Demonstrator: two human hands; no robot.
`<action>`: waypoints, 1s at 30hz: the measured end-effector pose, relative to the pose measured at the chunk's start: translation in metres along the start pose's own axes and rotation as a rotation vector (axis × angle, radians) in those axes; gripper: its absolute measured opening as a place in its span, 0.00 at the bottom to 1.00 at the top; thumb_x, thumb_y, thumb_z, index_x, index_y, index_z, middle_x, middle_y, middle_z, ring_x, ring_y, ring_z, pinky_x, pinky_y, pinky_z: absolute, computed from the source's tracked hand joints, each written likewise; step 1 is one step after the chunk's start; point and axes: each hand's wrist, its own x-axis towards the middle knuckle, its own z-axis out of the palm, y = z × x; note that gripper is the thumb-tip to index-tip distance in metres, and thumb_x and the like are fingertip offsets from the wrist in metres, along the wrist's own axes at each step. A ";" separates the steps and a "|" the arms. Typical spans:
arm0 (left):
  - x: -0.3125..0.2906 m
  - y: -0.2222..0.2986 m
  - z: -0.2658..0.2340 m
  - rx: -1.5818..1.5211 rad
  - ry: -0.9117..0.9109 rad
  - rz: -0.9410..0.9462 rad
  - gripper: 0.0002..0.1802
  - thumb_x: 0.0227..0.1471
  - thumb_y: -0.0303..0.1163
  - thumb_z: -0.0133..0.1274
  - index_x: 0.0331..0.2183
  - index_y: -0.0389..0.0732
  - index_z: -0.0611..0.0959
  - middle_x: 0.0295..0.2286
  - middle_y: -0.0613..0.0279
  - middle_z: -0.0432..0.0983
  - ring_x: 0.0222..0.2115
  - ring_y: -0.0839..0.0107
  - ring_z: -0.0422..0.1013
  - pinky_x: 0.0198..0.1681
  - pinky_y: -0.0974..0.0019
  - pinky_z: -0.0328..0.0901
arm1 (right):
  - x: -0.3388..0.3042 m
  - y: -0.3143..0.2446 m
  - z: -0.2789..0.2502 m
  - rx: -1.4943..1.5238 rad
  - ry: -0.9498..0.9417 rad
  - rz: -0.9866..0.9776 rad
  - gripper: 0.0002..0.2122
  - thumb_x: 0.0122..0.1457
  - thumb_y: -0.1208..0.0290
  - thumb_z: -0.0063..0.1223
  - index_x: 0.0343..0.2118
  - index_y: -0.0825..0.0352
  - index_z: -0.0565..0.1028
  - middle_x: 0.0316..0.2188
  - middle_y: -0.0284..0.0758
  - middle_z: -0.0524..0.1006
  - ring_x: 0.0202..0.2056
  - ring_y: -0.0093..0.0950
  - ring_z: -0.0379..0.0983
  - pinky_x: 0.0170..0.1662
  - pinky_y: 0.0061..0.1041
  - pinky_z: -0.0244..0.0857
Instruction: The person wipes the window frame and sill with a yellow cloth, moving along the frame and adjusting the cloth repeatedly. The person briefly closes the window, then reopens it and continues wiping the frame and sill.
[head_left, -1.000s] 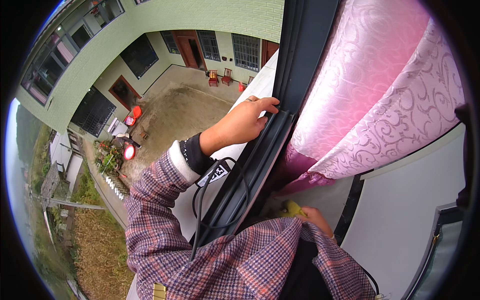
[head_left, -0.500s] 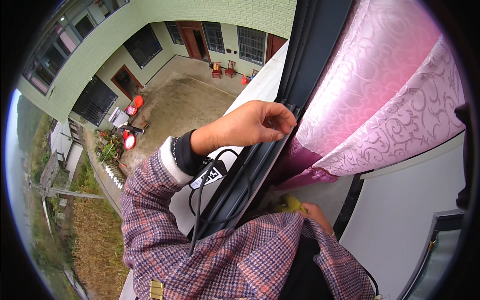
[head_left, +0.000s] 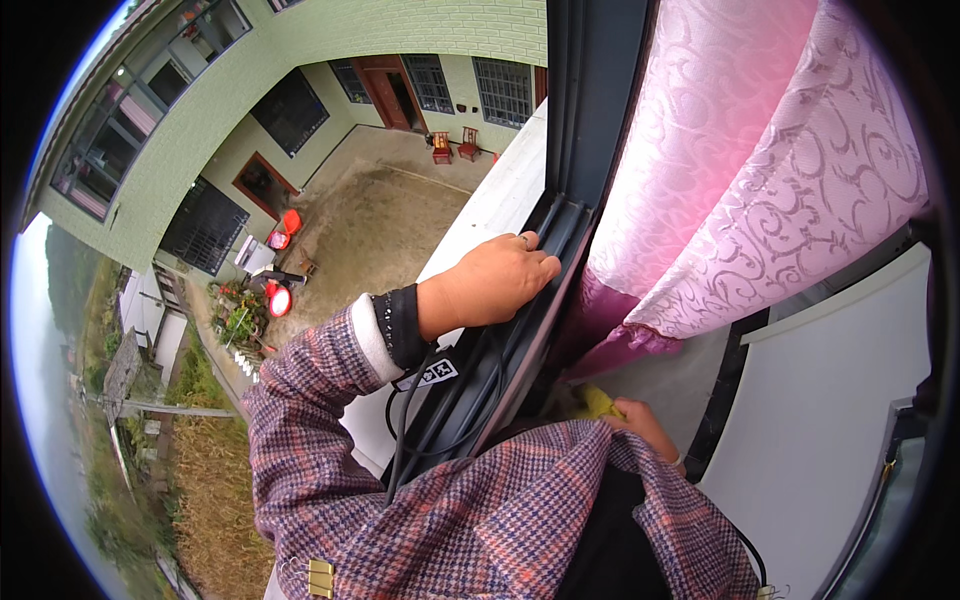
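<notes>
My left hand [head_left: 495, 278] reaches across the dark metal window track [head_left: 470, 385], close to its corner with the upright frame. Its fingers are curled down against the grooves, the tips hidden, so what they hold, if anything, cannot be seen. Lower down, on the room side of the sill, my right hand [head_left: 645, 425] grips a yellow cloth [head_left: 597, 402], partly hidden behind my checked jacket. A black cable [head_left: 402, 430] loops over the track below my left wrist. Under that wrist sits a black-and-white printed tag [head_left: 428, 375].
Pink patterned curtains [head_left: 740, 190] hang right of the frame, gathered low. Beyond the white outer ledge [head_left: 500, 195] lies a concrete courtyard [head_left: 380, 215] well below, with red chairs [head_left: 455, 148] and basins. A white surface [head_left: 830, 350] is at the right.
My left hand has turned over and come down from above the track onto its grooves, fingers now curled downward. My right hand stays low with the yellow cloth. The view has shifted slightly.
</notes>
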 end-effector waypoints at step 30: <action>0.009 0.156 -0.068 -0.832 0.264 0.231 0.10 0.53 0.34 0.61 0.37 0.41 0.84 0.30 0.62 0.78 0.24 0.57 0.75 0.28 0.61 0.71 | -0.047 0.013 -0.004 0.037 0.016 -0.010 0.17 0.58 0.63 0.59 0.41 0.75 0.79 0.35 0.49 0.81 0.38 0.35 0.80 0.43 0.32 0.71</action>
